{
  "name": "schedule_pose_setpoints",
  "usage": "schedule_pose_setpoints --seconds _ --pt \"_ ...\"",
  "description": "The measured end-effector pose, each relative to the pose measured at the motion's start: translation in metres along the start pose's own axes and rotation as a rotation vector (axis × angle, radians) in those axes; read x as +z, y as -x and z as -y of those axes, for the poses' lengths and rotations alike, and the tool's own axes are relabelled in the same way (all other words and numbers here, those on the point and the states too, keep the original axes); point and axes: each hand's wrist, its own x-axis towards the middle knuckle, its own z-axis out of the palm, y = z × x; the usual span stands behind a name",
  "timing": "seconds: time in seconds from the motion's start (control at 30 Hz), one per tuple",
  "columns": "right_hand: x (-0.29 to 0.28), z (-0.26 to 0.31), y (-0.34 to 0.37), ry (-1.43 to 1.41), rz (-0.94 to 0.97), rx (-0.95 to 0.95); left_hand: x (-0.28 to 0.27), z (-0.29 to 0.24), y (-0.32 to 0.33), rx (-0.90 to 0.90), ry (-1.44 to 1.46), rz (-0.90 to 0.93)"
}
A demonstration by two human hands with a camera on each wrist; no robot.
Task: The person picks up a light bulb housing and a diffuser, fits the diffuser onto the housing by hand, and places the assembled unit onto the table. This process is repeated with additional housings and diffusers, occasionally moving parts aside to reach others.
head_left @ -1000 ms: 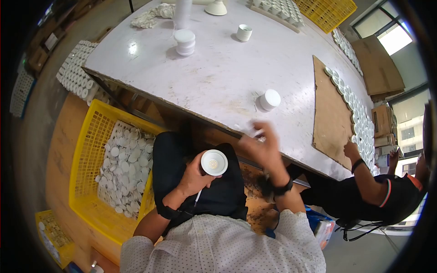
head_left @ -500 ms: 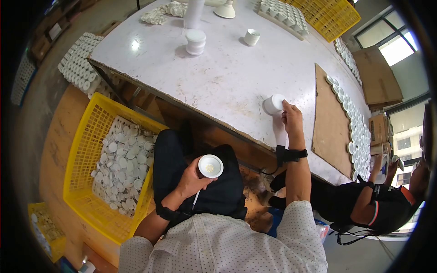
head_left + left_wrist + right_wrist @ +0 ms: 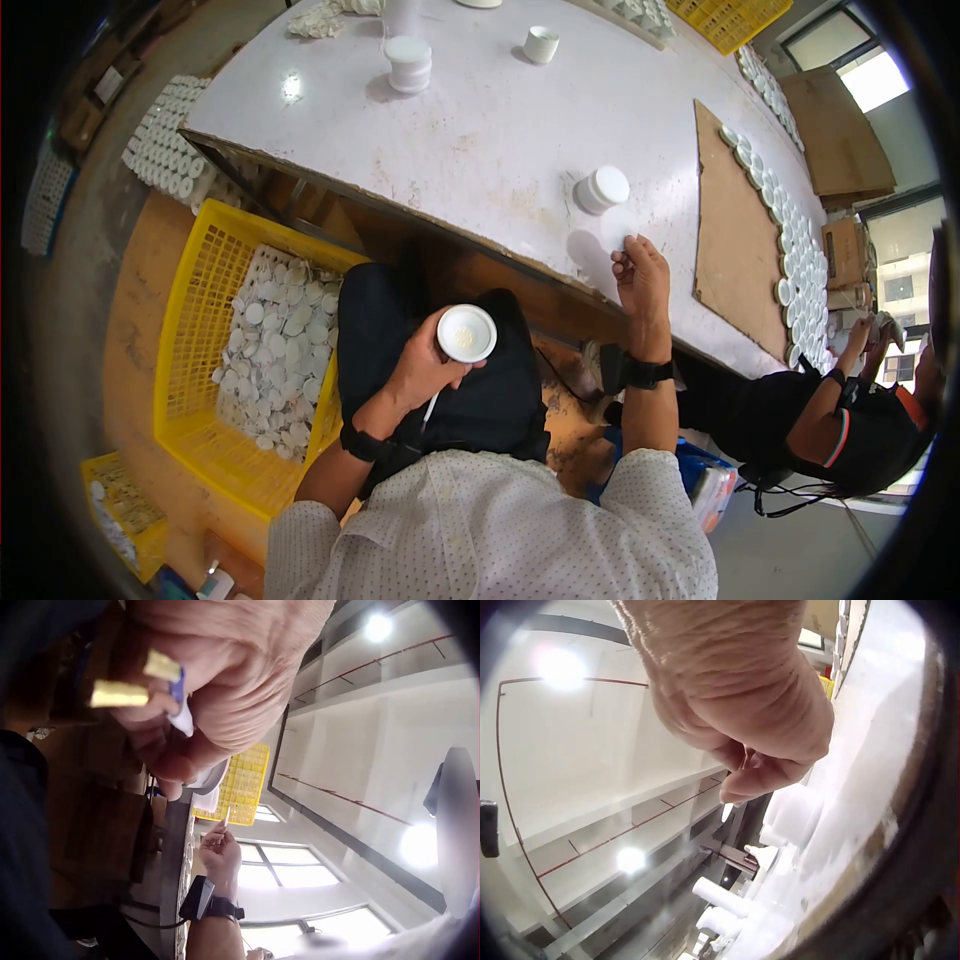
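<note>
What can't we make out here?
Underside of cup: head view, hidden by its rim and the left hand.
Disc: right wrist view, mostly hidden by the right hand.
Dots in the cup: head view, too small to count.
Far crate: head view, cut off by top edge.

From the head camera, we are looking forward and down over the white table. At the left wrist, on the table's near side, we are peering upward past the very close left hand. At the right wrist, by the table's near edge, we are facing along its top past the close right hand. Head and left-wrist views are sharing the right hand; head and right-wrist, the table.
</note>
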Motion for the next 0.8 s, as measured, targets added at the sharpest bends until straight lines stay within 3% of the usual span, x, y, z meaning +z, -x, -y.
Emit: schedule_pose_setpoints --seconds 0.17,0.27,0.3,0.37,0.5,0.63,0.8 --pt "0.007 -0.034 0.032 0.008 0.066 0.078 0.008 -0.01 -0.011 0.028 -0.038 0.031" --pt "0.03 -0.038 0.068 0.671 0.035 -0.162 0.01 -0.015 -0.011 0.034 -0.002 0.008" --pt "0.034 -0.042 0.075 0.669 0.051 -0.151 0.01 -0.016 -0.011 0.029 -0.001 0.018" --pt "0.04 -0.049 0.085 0.987 0.365 -0.956 0.013 -0.014 -0.011 0.072 0.076 0.01" --pt "0.047 -0.061 0.095 1.112 0.578 -1.16 0.013 -0.011 -0.009 0.149 0.124 0.02" --pt "0.054 -0.063 0.099 1.161 0.639 -1.199 0.007 -0.007 -0.008 0.077 0.079 0.032" --pt "0.059 -0.066 0.101 1.164 0.673 -1.227 0.013 0.002 -0.011 0.192 0.039 -0.13"
